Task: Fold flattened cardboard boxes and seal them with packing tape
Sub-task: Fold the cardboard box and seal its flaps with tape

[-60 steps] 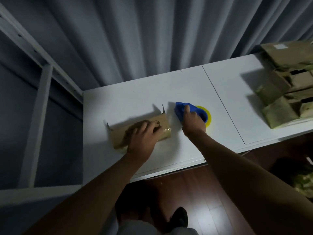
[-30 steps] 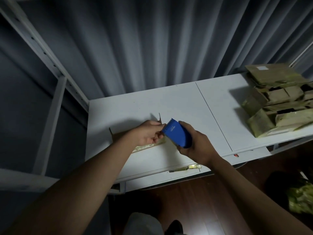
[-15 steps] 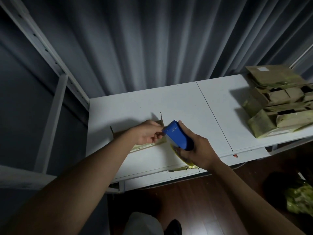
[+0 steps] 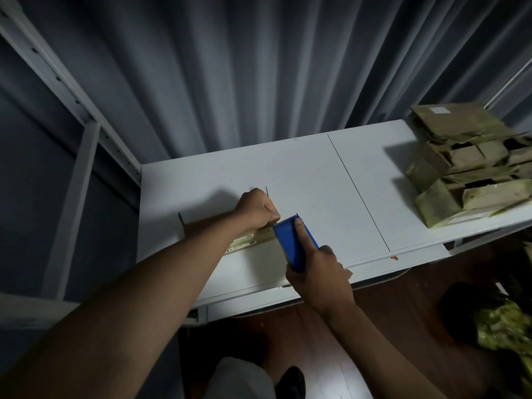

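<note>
A small brown cardboard box [image 4: 244, 240] lies on the white table [image 4: 302, 182], mostly hidden under my left forearm. My left hand [image 4: 256, 210] is curled at the box's right end, pinching near the tape end. My right hand [image 4: 316, 269] grips a blue tape dispenser [image 4: 293, 243], index finger laid along its top. The dispenser's toothed edge touches the box's right end, right beside my left hand.
A pile of folded cardboard boxes [image 4: 472, 168] fills the table's right end. Grey curtains hang behind. A white metal rack [image 4: 77, 145] stands at the left. Yellow-green packing material [image 4: 503, 326] lies on the wooden floor at the right.
My right hand picked the dispenser up off the table and brought it to the box's right end. My left hand moved from flat on the box top to curled at that end.
</note>
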